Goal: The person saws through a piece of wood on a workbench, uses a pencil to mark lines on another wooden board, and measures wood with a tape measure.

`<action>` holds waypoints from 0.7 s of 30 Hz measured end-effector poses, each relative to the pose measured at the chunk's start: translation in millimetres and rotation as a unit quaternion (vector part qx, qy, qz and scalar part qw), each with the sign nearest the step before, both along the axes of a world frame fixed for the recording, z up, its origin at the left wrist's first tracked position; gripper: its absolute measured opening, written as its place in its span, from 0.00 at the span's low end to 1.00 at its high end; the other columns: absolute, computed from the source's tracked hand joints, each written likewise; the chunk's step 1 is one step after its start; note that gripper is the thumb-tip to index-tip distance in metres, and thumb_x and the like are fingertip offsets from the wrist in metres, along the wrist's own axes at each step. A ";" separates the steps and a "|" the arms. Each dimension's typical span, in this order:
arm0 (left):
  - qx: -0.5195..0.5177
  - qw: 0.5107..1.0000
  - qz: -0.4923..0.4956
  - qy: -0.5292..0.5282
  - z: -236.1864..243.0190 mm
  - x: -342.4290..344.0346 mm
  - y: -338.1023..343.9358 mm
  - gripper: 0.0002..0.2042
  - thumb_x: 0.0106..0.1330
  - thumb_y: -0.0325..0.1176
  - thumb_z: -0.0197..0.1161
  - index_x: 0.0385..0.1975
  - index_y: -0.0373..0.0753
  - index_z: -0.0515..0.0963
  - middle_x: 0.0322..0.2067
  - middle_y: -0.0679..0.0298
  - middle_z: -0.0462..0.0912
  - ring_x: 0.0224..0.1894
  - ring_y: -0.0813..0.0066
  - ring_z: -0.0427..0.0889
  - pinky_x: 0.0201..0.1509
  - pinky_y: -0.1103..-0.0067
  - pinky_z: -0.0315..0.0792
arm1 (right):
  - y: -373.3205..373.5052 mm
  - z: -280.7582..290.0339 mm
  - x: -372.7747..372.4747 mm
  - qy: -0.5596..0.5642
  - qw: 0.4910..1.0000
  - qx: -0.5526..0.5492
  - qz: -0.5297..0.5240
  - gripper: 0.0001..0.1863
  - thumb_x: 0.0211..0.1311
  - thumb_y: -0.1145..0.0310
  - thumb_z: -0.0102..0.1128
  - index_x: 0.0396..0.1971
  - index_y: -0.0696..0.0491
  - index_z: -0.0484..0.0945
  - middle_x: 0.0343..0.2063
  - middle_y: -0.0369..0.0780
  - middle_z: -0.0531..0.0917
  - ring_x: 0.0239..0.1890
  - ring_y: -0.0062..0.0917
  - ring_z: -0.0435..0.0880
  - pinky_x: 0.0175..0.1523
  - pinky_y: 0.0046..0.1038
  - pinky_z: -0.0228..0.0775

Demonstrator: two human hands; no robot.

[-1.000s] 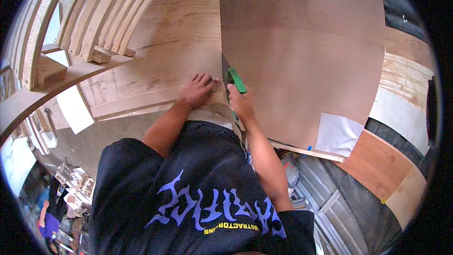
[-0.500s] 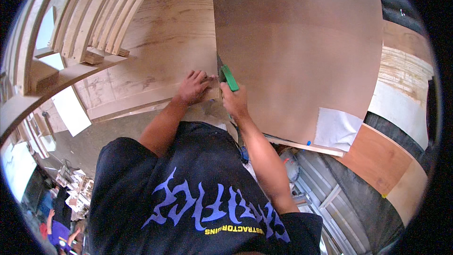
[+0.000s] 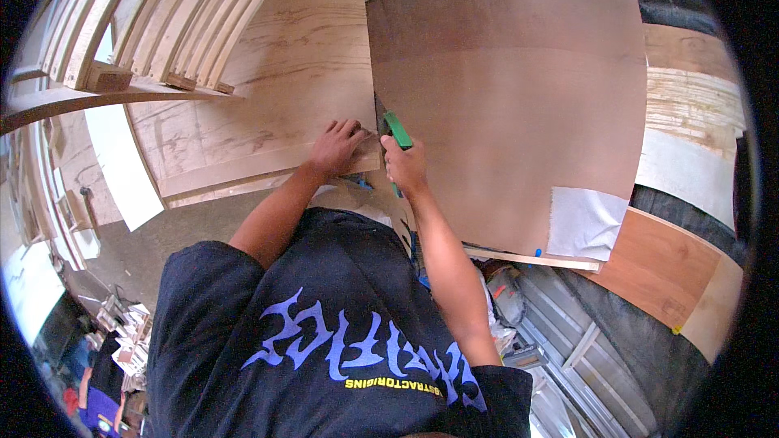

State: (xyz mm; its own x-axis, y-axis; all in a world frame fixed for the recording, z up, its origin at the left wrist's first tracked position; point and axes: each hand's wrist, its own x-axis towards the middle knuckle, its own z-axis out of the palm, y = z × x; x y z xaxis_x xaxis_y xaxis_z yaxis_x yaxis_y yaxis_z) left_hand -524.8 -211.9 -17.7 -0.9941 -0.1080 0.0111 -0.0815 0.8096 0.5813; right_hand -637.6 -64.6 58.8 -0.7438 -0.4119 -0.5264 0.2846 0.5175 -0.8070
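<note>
Near the middle, my right hand (image 3: 405, 166) is closed round the green handle of a hand saw (image 3: 397, 130). Its dark blade is mostly hidden in the narrow gap between two large wooden sheets. To the left of the gap, my left hand (image 3: 339, 148) lies on the pale plywood sheet (image 3: 268, 126) close to its right edge. The fingers of that hand are bent forward and slightly apart, with the tips by the saw. The smooth brown sheet (image 3: 519, 97) lies to the right of my right hand.
Curved wooden slats (image 3: 191, 16) stand on a rail at the upper left. A white cloth (image 3: 586, 223) lies on the brown sheet's near right corner, beside a small blue object (image 3: 538, 252). Metal ladder-like framing (image 3: 580, 349) is below. Another person (image 3: 101, 405) is at the lower left.
The saw and my right hand have shifted slightly relative to the sheet edge. My left hand stays on the plywood. The whole view has turned a little.
</note>
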 end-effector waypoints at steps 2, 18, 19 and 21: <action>-0.017 0.999 0.019 -0.023 -5.1 -2.9 2.2 0.23 0.65 0.39 0.62 0.61 0.45 0.73 0.56 0.58 0.73 0.61 0.59 0.72 0.65 0.64 0.64 | -1.3 4.0 -1.8 -0.020 1.000 -0.007 -0.003 0.18 0.65 0.62 0.65 0.18 0.51 0.72 0.12 0.30 0.71 0.10 0.15 0.68 0.15 0.23 0.58; -0.126 0.953 0.259 -0.096 -26.5 -43.5 12.8 0.35 0.70 0.37 0.54 0.77 0.45 0.53 0.77 0.54 0.50 0.80 0.57 0.46 0.80 0.50 0.38 | 12.9 31.8 2.0 -0.097 0.993 0.067 0.007 0.16 0.67 0.59 0.65 0.23 0.49 0.73 0.13 0.28 0.70 0.12 0.14 0.67 0.17 0.23 0.57; -0.126 0.954 0.256 -0.095 -27.9 -44.6 12.2 0.35 0.70 0.37 0.53 0.77 0.45 0.53 0.77 0.54 0.50 0.80 0.57 0.46 0.80 0.49 0.38 | 16.1 44.8 1.3 -0.122 0.990 0.064 0.010 0.16 0.68 0.59 0.65 0.23 0.49 0.73 0.13 0.28 0.69 0.12 0.14 0.67 0.16 0.22 0.56; -0.107 0.954 0.268 -0.080 -32.8 -43.3 10.6 0.34 0.71 0.37 0.52 0.77 0.45 0.53 0.77 0.54 0.50 0.80 0.56 0.46 0.80 0.49 0.38 | 27.3 85.1 4.1 -0.100 0.991 0.086 0.004 0.16 0.69 0.59 0.65 0.23 0.49 0.73 0.13 0.28 0.69 0.12 0.14 0.67 0.16 0.22 0.56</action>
State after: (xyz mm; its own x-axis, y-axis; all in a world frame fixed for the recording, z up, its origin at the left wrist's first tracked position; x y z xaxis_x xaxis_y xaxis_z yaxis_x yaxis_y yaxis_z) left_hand -568.1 -201.3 -50.5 -0.7869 -0.6143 -0.0579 -0.5919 0.7250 0.3522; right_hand -633.5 -37.3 143.9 -0.6136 -0.3095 -0.7264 0.4255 0.6453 -0.6344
